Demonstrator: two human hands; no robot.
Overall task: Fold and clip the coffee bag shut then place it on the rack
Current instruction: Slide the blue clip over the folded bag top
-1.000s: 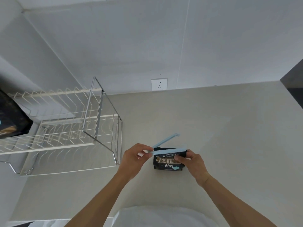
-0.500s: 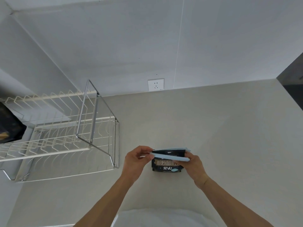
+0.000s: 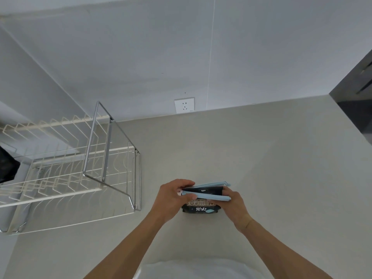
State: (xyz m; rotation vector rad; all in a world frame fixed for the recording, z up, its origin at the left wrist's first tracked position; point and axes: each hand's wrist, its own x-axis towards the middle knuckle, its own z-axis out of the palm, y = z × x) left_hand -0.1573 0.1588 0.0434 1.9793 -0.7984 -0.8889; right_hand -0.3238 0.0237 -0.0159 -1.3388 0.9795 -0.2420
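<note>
Pale blue plastic: a long sealing clip (image 3: 207, 191) sits astride the top of the black coffee bag (image 3: 201, 206), its two arms lying on either side of the folded edge, not quite parallel, a dark strip of bag showing between them.

Head view, the only one. Bag stands on the beige tabletop (image 3: 261, 168), close in front of the person, label facing the camera. Left hand (image 3: 173, 198) pinches the clip's left end, thumb under, fingers over. Right hand (image 3: 233, 202) is closed around the bag's right side, fingertips at the clip's other end; whether it presses the clip or only steadies the bag, cannot tell.

Wire rack (image 3: 80, 174) stands to the left on the same tabletop, well apart from the bag; a dark object sits at its far left edge, cut off by the frame.

Progress, as judged: fold appears made, clip positioned over it. Arms look not yet snapped together. Left to do: close the clip fully, then carry the bag across to the rack.
</note>
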